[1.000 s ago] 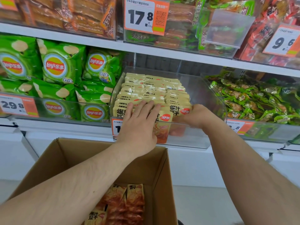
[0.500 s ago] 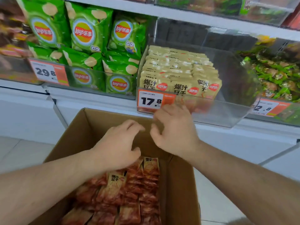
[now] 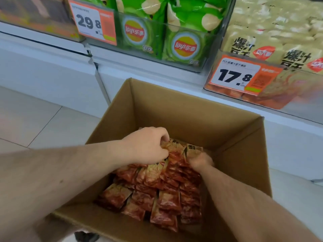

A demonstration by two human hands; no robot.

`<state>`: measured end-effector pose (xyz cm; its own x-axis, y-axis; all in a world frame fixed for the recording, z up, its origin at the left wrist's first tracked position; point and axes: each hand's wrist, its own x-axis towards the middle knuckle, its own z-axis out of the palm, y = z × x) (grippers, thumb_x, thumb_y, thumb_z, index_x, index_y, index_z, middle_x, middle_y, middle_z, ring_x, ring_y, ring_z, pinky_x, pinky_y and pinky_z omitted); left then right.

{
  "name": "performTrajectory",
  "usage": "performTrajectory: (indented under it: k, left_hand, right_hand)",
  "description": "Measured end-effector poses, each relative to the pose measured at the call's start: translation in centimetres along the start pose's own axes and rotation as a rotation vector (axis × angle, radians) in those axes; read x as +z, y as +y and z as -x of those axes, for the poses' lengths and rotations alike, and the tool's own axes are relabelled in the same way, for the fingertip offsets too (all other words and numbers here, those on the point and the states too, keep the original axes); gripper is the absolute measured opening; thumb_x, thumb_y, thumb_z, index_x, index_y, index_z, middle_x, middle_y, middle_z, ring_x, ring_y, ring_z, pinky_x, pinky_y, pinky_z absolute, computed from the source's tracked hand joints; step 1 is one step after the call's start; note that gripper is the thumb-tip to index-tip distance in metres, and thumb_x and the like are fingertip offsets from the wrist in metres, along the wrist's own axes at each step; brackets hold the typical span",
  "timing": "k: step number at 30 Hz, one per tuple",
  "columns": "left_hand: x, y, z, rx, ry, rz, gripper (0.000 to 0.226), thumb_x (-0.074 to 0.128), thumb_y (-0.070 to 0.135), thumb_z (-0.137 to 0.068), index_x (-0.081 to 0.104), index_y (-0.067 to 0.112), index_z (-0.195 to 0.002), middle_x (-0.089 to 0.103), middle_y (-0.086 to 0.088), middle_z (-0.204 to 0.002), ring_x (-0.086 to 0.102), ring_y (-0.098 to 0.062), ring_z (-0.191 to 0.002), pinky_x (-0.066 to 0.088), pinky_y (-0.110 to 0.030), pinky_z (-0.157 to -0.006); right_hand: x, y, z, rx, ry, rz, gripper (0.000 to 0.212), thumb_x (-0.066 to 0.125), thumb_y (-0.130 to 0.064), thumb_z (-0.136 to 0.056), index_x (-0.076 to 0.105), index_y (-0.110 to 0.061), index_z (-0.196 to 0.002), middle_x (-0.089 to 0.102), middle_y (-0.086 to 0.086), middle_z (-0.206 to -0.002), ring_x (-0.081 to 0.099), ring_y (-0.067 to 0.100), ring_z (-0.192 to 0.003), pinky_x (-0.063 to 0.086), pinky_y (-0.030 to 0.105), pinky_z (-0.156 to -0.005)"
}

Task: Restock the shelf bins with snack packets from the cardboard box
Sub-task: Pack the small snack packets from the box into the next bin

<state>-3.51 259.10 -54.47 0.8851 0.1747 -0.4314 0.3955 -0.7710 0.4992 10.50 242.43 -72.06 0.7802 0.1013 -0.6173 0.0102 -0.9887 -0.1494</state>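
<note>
A floor of large pale beige glossy tiles (image 3: pixel 35 119) with thin grey grout lines fills the left side. Above it rises the white panelled base of the shop shelving (image 3: pixel 52 75), split by a dark vertical seam, with a narrow slanted metal strut (image 3: pixel 103 91) leaning at the seam. The white shelf ledge (image 3: pixel 288 123) runs diagonally toward the right. Light is even and soft, with faint reflections on the tiles and no hard shadows.
</note>
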Motion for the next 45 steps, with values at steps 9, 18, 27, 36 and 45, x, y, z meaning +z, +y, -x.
performTrajectory:
  k: [9,18,27,36,45]
  left_hand:
    - [1.1,-2.1,-1.9,-0.125,-0.064,0.103,0.035,0.063,0.027,-0.09,0.055,0.026,-0.123,0.059,0.012,-0.115,0.054,-0.002,-0.084,0.035,-0.008,-0.061]
    - [0.9,-1.8,-1.6,-0.31,-0.062,0.435,0.024,0.062,0.017,-0.089,0.058,0.018,-0.113,0.066,-0.002,-0.1,0.062,-0.016,-0.088,0.048,-0.03,-0.059]
    - [0.8,-2.5,-0.4,-0.55,-0.012,0.984,0.029,0.058,0.04,-0.094,0.064,0.02,-0.113,0.069,0.001,-0.107,0.064,-0.019,-0.097,0.048,-0.043,-0.094]
    - [0.7,-5.1,0.5,-0.549,0.184,1.032,0.018,0.061,-0.004,-0.09,0.064,0.008,-0.103,0.075,-0.011,-0.095,0.075,-0.028,-0.076,0.06,-0.039,-0.07]
    - [0.8,-6.1,-1.0,-0.54,0.121,0.893,0.019,0.064,0.0,-0.089,0.061,0.012,-0.103,0.072,-0.006,-0.104,0.071,-0.027,-0.093,0.06,-0.043,-0.08]
  right_hand:
    - [3.2,1.4,-5.0,0.156,-0.069,0.132,0.06,0.05,-0.052,-0.095,0.052,-0.009,-0.136,0.048,0.015,-0.143,0.044,0.034,-0.133,0.045,0.044,-0.105]
    - [0.9,1.9,-3.4,0.328,-0.041,-0.642,0.032,0.063,-0.032,-0.091,0.066,-0.004,-0.107,0.064,0.011,-0.078,0.057,0.022,-0.06,0.04,0.027,-0.051]
    - [-1.6,-3.9,8.1,-0.104,-0.733,-1.112,0.013,0.055,-0.014,-0.096,0.054,-0.019,-0.108,0.057,-0.005,-0.072,0.039,0.006,-0.05,0.029,0.02,-0.047]
    - [-1.9,-4.5,6.0,-0.115,-0.635,-0.827,0.016,0.06,-0.017,-0.093,0.065,-0.01,-0.107,0.07,0.007,-0.092,0.054,0.014,-0.063,0.039,0.026,-0.056]
    - [3.0,-4.4,-2.7,0.018,-0.076,-0.229,0.024,0.059,-0.026,-0.092,0.066,-0.004,-0.101,0.068,0.014,-0.111,0.065,0.03,-0.103,0.053,0.031,-0.085]
